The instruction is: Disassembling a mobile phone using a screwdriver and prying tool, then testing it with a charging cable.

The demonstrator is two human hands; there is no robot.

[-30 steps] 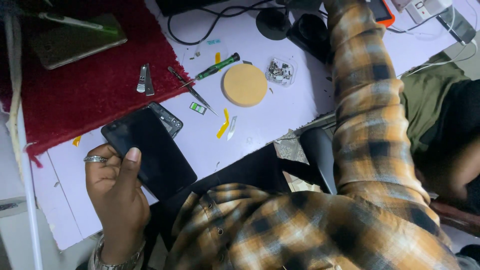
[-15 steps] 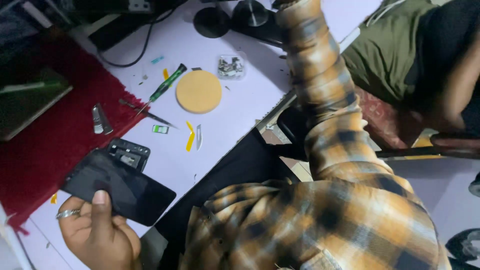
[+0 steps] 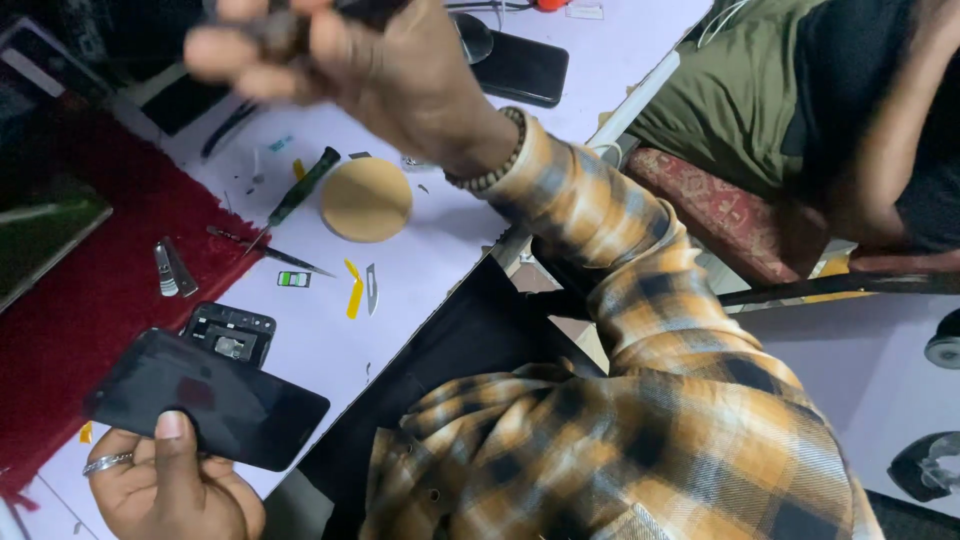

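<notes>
pale worktop [image 3: 470, 250] with a red mat at left. left hand [image 3: 165, 480], lower left, grips a dark phone [image 3: 205, 398], long axis running left to right. right hand [image 3: 370, 70], top centre and blurred, closes on something dark, well apart from the phone.

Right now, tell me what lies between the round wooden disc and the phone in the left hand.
Head view: a yellow pry pick and a small metal blade lie there.
</notes>
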